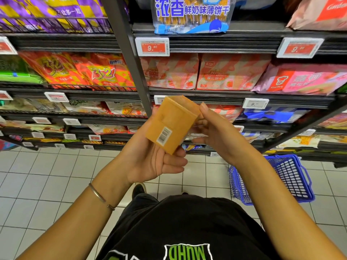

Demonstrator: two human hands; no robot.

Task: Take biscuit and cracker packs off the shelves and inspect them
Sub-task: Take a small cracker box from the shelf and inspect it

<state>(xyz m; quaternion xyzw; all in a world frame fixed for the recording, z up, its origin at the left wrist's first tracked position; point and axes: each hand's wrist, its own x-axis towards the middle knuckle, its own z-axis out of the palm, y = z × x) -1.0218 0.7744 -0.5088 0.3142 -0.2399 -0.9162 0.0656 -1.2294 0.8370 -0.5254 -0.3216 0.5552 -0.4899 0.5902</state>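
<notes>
Matt orange cardboard box point(172, 124); blue plastic basket point(293, 177); glossy floor tiles point(47, 177).

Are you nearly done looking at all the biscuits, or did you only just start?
One orange pack is off the shelf, so that step is done. Right now the left hand and right hand hold it, barcode facing up, for a look. Left to do: many packs, like the pink wafer packs, sit on the shelves. How many were checked already, I cannot tell.
</notes>
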